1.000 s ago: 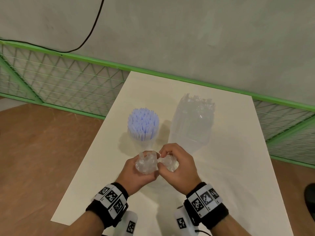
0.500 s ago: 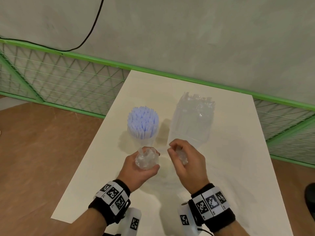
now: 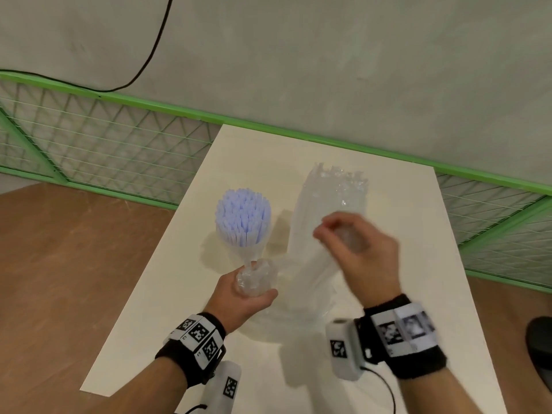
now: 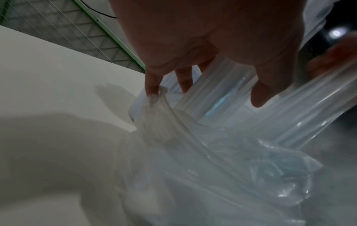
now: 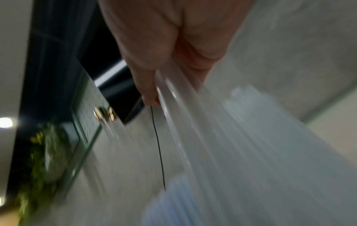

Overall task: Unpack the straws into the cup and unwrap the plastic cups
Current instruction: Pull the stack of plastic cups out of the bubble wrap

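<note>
A clear cup (image 3: 250,253) packed with pale blue straws (image 3: 242,216) stands upright at the middle left of the white table (image 3: 418,264). To its right stands a tall stack of plastic cups (image 3: 331,198) in clear wrap. My left hand (image 3: 256,285) grips a bunched wad of clear plastic film (image 3: 254,277) just in front of the straw cup. My right hand (image 3: 343,234), blurred and raised in front of the stack, pinches more film, which stretches down to the table (image 3: 312,282). The left wrist view shows fingers (image 4: 152,85) curled on the film (image 4: 218,97). The right wrist view shows film (image 5: 193,122) pulled taut from the fingers (image 5: 148,94).
A green mesh fence (image 3: 104,156) runs behind and to both sides of the table. A black cable (image 3: 149,55) hangs on the grey wall. Brown floor lies to the left, and a dark object (image 3: 540,345) sits at the right edge.
The hands were together on the bunched plastic. My right hand has pulled up and to the right, drawing film out between the hands. The left hand has stayed near the straw cup.
</note>
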`<state>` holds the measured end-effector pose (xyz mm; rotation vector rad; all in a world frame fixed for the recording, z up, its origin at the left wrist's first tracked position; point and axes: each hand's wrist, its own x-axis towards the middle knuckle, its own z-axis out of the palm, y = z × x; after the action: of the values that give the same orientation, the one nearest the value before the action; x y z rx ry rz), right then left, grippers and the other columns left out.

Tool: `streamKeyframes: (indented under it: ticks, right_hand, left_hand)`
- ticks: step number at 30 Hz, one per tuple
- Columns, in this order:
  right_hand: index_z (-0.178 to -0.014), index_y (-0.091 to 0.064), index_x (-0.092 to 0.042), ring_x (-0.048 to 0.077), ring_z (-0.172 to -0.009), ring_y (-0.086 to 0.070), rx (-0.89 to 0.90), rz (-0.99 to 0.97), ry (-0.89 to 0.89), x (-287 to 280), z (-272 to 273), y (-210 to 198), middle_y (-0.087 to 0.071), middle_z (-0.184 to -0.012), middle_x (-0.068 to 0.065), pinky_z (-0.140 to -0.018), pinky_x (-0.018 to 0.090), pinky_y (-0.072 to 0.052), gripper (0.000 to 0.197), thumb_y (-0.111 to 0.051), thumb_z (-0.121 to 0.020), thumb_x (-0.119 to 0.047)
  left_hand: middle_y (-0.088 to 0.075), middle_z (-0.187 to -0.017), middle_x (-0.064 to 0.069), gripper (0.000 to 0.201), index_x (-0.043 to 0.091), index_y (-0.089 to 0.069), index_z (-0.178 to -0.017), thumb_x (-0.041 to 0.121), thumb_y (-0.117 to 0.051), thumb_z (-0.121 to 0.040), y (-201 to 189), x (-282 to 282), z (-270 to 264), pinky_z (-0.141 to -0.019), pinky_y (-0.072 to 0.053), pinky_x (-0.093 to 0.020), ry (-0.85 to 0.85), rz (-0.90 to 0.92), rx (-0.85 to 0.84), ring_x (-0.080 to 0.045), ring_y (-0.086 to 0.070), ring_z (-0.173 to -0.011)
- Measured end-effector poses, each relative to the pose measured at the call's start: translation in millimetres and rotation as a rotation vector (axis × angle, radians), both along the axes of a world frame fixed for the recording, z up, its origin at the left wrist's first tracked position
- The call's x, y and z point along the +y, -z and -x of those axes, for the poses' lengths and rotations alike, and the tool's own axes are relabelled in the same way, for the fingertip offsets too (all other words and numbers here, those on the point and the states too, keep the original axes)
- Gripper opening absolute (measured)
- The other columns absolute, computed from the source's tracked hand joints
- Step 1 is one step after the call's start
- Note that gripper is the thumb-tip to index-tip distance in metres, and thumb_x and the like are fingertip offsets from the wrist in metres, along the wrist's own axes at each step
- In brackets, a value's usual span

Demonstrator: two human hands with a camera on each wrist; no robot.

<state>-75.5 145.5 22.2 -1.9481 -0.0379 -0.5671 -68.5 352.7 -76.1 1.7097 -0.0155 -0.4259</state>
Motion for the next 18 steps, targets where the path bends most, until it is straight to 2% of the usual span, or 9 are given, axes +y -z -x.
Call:
streamKeyframes:
  ticks: [2,4,7,11,15,16,18]
  right_hand:
    - [-0.092,-0.070,-0.007,0.028,-0.075,-0.072,-0.126,-0.112,0.031,-15.1,-6.7,-43.7,-0.074,-0.082,0.005,-0.078,0.044,-0.058,0.013,-0.077,-0.081,-0.004]
    - [-0.097,-0.066,-0.001,0.034,-0.073,-0.072,-0.287,-0.207,0.030,-33.6,-13.4,-84.7,-0.071,-0.078,0.009,-0.073,0.044,-0.058,0.013,-0.072,-0.085,-0.001]
    - [-0.098,-0.063,-0.008,0.038,-0.076,-0.071,-0.373,-0.242,0.013,-55.3,-27.8,-119.7,-0.067,-0.081,0.011,-0.072,0.043,-0.057,0.012,-0.071,-0.089,-0.010]
    - [-0.102,-0.063,-0.002,0.033,-0.075,-0.072,-0.278,-0.182,-0.018,-65.5,-54.3,-112.1,-0.065,-0.082,0.014,-0.072,0.041,-0.058,0.014,-0.069,-0.090,-0.006]
    - [-0.097,-0.065,-0.012,0.026,-0.076,-0.073,-0.110,-0.059,-0.119,-71.9,-76.9,-82.8,-0.069,-0.083,0.008,-0.076,0.043,-0.059,0.009,-0.070,-0.089,-0.011]
    - [-0.096,-0.067,-0.016,0.021,-0.079,-0.072,-0.078,0.021,-0.127,-73.7,-80.9,-75.2,-0.071,-0.085,0.007,-0.079,0.039,-0.058,0.008,-0.071,-0.089,-0.014]
    - [-0.095,-0.069,-0.017,0.010,-0.085,-0.068,-0.082,0.321,-0.098,-76.0,-86.2,-59.4,-0.072,-0.090,0.000,-0.084,0.025,-0.052,0.007,-0.070,-0.090,-0.021]
  left_hand:
    - [-0.074,-0.095,0.002,0.032,0.024,-0.072,-0.098,0.028,-0.078,-0.068,-0.1,-0.5,0.0,-0.080,-0.054,-0.028,0.003,0.012,-0.003,-0.015,-0.068,-0.088]
    - [-0.074,-0.093,-0.001,0.030,0.023,-0.072,-0.096,0.029,-0.077,-0.068,0.0,-0.8,0.4,-0.079,-0.054,-0.029,0.008,0.018,-0.002,-0.017,-0.068,-0.086]
    - [-0.074,-0.089,0.001,0.030,0.024,-0.073,-0.098,0.028,-0.077,-0.068,-0.3,-1.3,1.0,-0.076,-0.053,-0.023,0.004,0.031,0.004,-0.013,-0.068,-0.084]
    - [-0.074,-0.088,-0.003,0.027,0.023,-0.074,-0.095,0.025,-0.077,-0.069,-1.6,-1.8,0.1,-0.073,-0.053,-0.022,0.005,0.054,0.007,-0.019,-0.069,-0.084]
    - [-0.075,-0.091,0.001,0.029,0.027,-0.074,-0.096,0.027,-0.077,-0.068,-0.9,-0.9,-0.1,-0.081,-0.054,-0.029,0.004,0.057,0.021,-0.017,-0.070,-0.088]
    - [-0.075,-0.092,0.002,0.029,0.027,-0.074,-0.097,0.027,-0.078,-0.068,-0.6,-0.7,0.1,-0.082,-0.054,-0.030,0.001,0.056,0.024,-0.016,-0.070,-0.089]
    - [-0.076,-0.093,0.003,0.030,0.026,-0.074,-0.098,0.026,-0.078,-0.068,-1.0,-0.4,0.8,-0.083,-0.054,-0.028,0.000,0.059,0.030,-0.014,-0.070,-0.089]
